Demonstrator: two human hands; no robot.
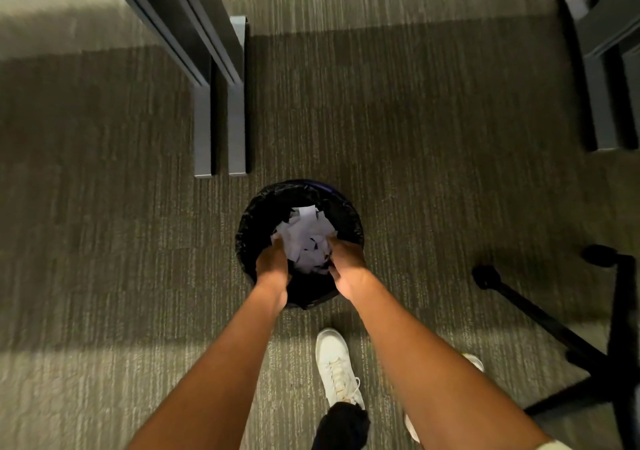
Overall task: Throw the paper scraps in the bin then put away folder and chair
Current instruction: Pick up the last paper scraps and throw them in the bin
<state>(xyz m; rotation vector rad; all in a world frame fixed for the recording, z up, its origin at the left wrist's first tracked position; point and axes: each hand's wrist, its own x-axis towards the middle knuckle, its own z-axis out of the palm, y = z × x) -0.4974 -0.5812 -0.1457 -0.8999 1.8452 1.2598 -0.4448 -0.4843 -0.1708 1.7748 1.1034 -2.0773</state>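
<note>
A round bin (258,212) lined with a black bag stands on the carpet straight below me. A heap of white paper scraps (306,236) sits over its opening, cupped between both hands. My left hand (272,262) holds the left side of the heap and my right hand (348,264) holds the right side, both just above the near rim. The black wheeled base of a chair (561,332) shows at the lower right. No folder is in view.
Two grey desk legs (220,117) stand on the floor just beyond the bin, to its left. Another dark desk leg (599,79) is at the upper right. My white shoe (337,368) is planted just behind the bin on grey striped carpet.
</note>
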